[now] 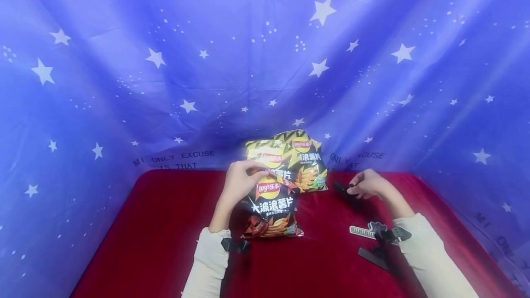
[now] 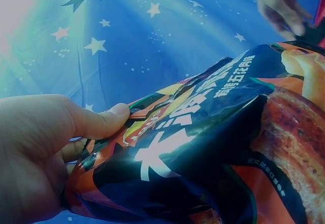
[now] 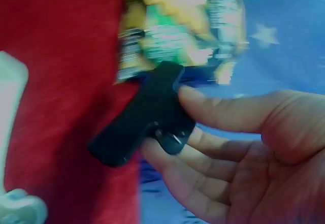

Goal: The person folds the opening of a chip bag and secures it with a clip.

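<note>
My left hand (image 1: 241,182) pinches the top edge of a black and red Lay's potato chip bag (image 1: 273,208), thumb on the printed front. In the left wrist view this bag (image 2: 177,148) slants away from the thumb, its top edge gathered at the fingers. Off to the right, my right hand (image 1: 368,184) holds a black clip (image 1: 342,189) above the table. The right wrist view shows the clip (image 3: 139,115) pinched by its short handle between thumb and fingers, its long bar pointing away from the palm.
Two yellow and black chip bags stand behind the red one, one (image 1: 306,162) to the right and one (image 1: 265,147) partly covered. A white clip with ruler-like marks (image 1: 362,231) and another black clip (image 1: 372,258) lie on the red tablecloth (image 1: 165,233). A starry blue curtain (image 1: 232,72) surrounds the table.
</note>
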`<move>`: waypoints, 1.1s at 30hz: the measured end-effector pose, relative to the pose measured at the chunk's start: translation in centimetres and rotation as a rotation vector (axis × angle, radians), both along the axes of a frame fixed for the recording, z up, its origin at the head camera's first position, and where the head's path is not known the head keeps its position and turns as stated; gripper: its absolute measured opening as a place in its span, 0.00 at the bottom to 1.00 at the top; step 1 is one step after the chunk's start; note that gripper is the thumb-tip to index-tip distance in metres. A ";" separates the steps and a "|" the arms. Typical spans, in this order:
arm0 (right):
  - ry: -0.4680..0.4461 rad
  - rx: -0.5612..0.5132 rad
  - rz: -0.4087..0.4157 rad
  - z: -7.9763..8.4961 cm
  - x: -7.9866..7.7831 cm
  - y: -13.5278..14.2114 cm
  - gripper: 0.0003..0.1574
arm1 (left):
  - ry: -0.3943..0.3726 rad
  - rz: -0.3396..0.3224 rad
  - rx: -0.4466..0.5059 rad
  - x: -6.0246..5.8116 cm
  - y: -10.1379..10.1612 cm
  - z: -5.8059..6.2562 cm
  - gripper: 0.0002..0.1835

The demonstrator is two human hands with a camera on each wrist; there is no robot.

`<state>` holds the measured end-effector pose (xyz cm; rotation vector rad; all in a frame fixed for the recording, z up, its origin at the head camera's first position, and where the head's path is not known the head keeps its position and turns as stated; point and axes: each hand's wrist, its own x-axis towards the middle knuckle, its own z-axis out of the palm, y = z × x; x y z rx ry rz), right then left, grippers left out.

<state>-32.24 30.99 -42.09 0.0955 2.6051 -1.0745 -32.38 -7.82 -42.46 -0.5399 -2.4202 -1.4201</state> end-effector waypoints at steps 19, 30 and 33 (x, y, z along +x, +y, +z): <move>0.594 -0.360 -0.099 4.5 1.6 -6.7 0.28 | 0.008 0.012 0.011 -0.2 0.0 -0.2 0.07; 0.686 -0.525 -0.132 3.5 2.5 -10.6 0.22 | 0.001 0.026 0.000 -0.2 0.3 -0.6 0.07; 0.695 -0.542 -0.160 3.3 2.7 -11.2 0.21 | 0.006 0.031 -0.004 -0.1 0.3 -0.5 0.06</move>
